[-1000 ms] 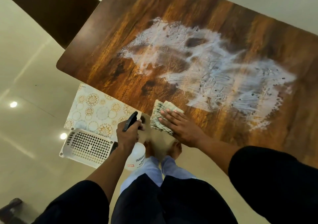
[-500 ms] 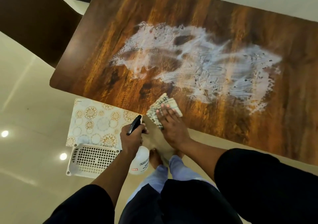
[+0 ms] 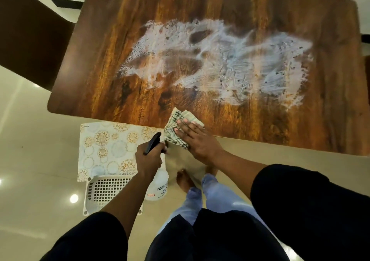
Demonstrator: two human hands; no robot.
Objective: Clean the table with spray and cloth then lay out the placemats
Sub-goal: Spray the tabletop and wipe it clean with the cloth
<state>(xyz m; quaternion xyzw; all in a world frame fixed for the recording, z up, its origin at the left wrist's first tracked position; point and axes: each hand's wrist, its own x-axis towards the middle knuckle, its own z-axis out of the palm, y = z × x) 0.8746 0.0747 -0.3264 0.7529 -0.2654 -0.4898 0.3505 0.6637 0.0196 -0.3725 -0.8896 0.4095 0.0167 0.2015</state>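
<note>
Right hand (image 3: 197, 140) lies flat with fingers straight, pressing a folded checked cloth (image 3: 178, 127) onto the near edge of the brown wood-grain table (image 3: 250, 132) beside a white smear (image 3: 230, 68). From my remote seat, the left hand (image 3: 149, 158) grips a translucent spray bottle with black trigger (image 3: 158, 182) over a floral placemat (image 3: 108, 148) and white slotted basket (image 3: 104, 192) on the floor.

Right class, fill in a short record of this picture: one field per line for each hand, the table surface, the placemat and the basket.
left hand: grips spray bottle, held beside the table edge
right hand: fingers straight, pressing cloth on the table's near edge
table: wooden, white smeared residue across its middle
placemat: patterned, lying off the table
basket: white, perforated, on floor
</note>
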